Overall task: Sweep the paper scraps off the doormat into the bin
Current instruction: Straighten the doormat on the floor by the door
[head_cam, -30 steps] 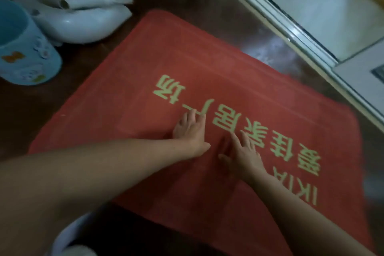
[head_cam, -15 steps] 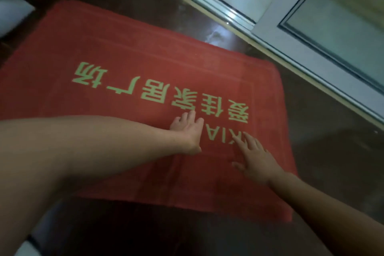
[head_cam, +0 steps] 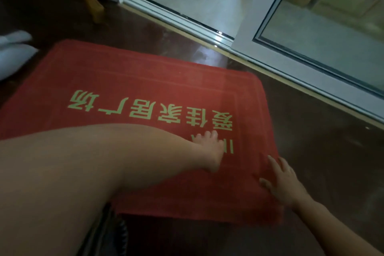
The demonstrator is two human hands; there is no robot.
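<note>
both hands, left hand (head_cam: 208,148) and right hand (head_cam: 284,181), press flat, fingers spread, on the doormat (head_cam: 145,81).

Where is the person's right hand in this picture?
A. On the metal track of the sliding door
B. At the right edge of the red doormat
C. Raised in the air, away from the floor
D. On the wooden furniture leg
B: the right hand lies with spread fingers at the right edge of the red doormat, and the left hand rests further in, beside the lettering.
</note>
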